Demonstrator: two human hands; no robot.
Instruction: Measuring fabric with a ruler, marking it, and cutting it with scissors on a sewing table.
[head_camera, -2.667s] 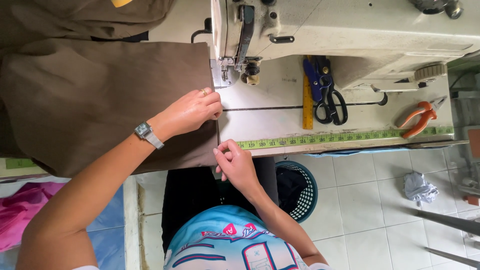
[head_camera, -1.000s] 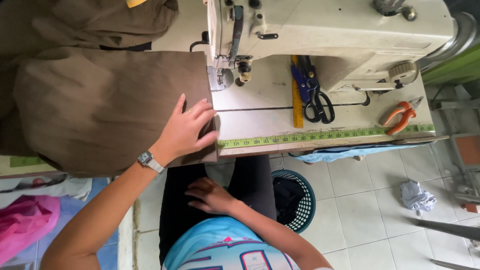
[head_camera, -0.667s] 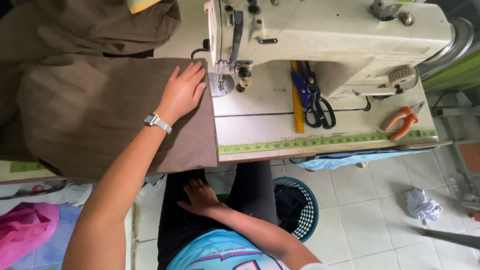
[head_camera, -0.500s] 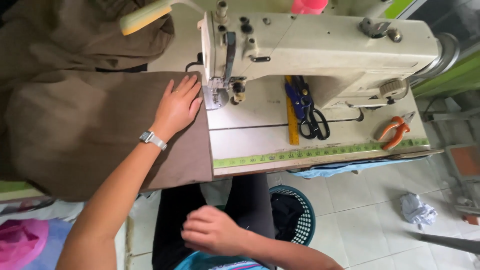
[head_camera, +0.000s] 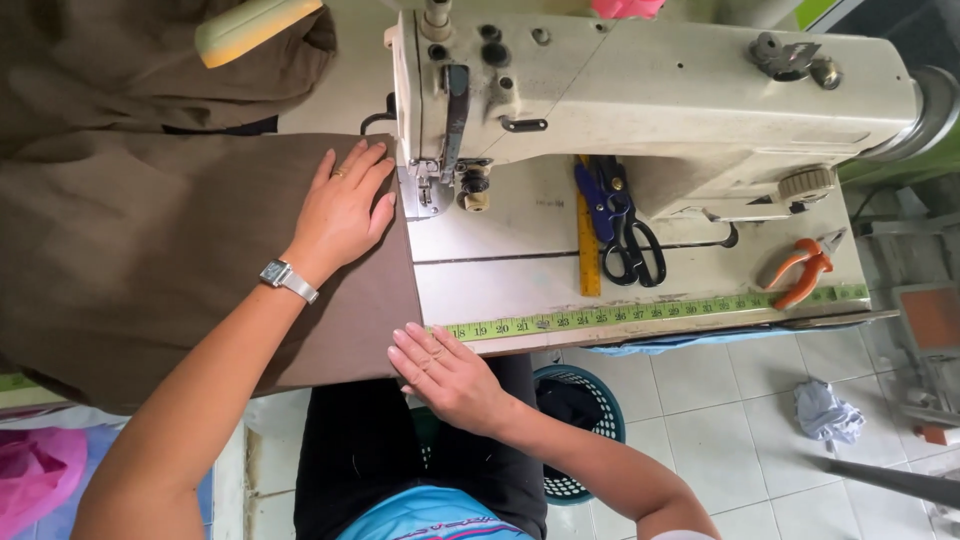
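My left hand (head_camera: 345, 208) lies flat, fingers spread, on a piece of brown fabric (head_camera: 150, 250), close to the presser foot (head_camera: 430, 190) of a cream sewing machine (head_camera: 640, 95). A wristwatch and a ring are on that arm and hand. My right hand (head_camera: 445, 372) rests open at the table's near edge, fingertips by the lower right corner of the fabric and the end of a yellow-green measuring tape (head_camera: 640, 312) fixed along the edge. It holds nothing.
On the table right of the needle lie blue-handled scissors (head_camera: 620, 225), a yellow ruler (head_camera: 588, 245) and orange-handled pliers (head_camera: 800, 270). More brown cloth is piled at the back left. Below the table stand a teal basket (head_camera: 590, 425) and a crumpled rag (head_camera: 825, 410) on the tiled floor.
My left hand slid up the fabric toward the presser foot and flattened. My right hand dropped to my lap, then rose again to the table's near edge.
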